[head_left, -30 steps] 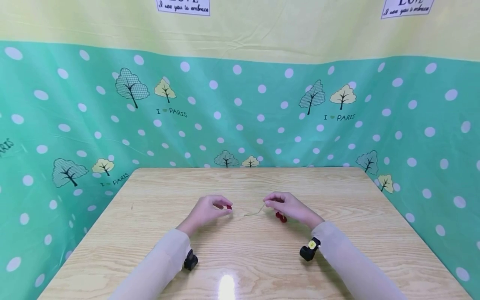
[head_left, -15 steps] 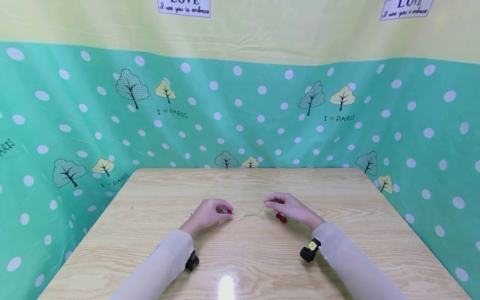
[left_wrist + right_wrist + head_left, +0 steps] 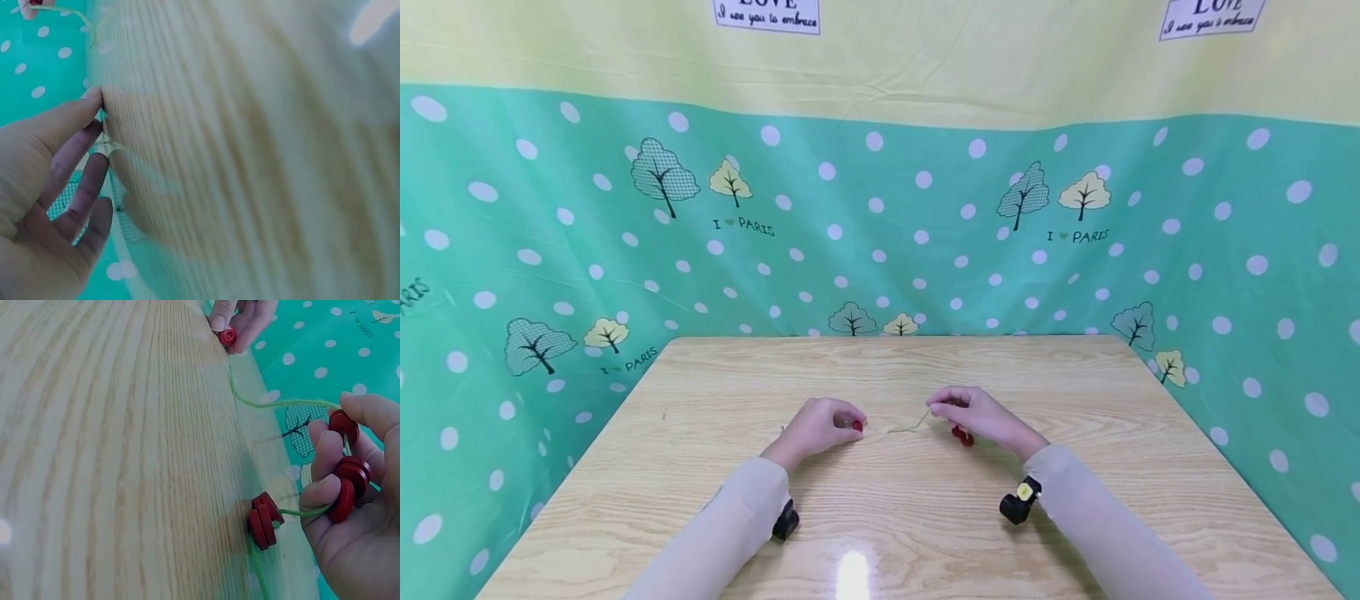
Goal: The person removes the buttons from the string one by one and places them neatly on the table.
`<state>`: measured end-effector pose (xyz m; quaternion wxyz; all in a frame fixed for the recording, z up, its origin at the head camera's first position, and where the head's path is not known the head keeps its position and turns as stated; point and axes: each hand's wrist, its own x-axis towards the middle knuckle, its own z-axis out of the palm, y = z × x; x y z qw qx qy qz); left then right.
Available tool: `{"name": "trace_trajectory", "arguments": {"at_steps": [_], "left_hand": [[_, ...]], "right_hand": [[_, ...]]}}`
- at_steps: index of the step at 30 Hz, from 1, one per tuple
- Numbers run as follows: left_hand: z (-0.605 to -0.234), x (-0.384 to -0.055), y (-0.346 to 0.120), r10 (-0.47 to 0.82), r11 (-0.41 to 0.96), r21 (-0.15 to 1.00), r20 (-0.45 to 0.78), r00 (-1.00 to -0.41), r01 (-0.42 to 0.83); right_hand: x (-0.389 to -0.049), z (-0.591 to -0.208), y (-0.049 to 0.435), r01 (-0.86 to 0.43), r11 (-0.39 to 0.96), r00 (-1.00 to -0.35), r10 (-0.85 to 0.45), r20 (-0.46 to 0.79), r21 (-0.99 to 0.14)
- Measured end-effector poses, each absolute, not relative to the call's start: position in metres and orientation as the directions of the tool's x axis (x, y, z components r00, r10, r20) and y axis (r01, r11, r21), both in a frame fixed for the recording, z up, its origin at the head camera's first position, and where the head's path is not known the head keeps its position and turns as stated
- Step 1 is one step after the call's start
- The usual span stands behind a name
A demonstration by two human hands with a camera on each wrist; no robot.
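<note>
My left hand (image 3: 820, 427) pinches a small round red button (image 3: 227, 336) between thumb and fingertips, low over the wooden table. In the left wrist view the fingers (image 3: 87, 181) hide that button. To the right, my right hand (image 3: 976, 413) holds a green string (image 3: 281, 402) threaded with several red buttons. One threaded button (image 3: 344, 427) sits between thumb and forefinger, and more lie against the curled fingers. A further cluster of buttons (image 3: 264, 520) hangs on the string below the hand. The string's free end points left, toward my left hand.
The wooden table (image 3: 865, 367) reaches back to a green dotted curtain (image 3: 895, 208). A black wrist camera (image 3: 1017, 507) sits on the right wrist, another (image 3: 786, 520) on the left.
My left hand has come down a little toward the table, and the red button has turned in its fingers. The right hand and its string have stayed nearly still.
</note>
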<state>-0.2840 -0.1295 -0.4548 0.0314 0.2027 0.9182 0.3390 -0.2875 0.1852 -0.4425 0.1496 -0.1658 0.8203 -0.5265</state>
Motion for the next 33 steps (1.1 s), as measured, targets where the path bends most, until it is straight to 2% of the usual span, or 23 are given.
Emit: {"name": "trace_trajectory", "arguments": {"at_steps": [33], "left_hand": [[-0.4509, -0.2846, -0.1254, 0.38, 0.698, 0.628, 0.083, -0.921, 0.344]], "right_hand": [[-0.2879, -0.4442, 0.1857, -0.134, 0.392, -0.893, -0.447, -0.06, -0.91]]}}
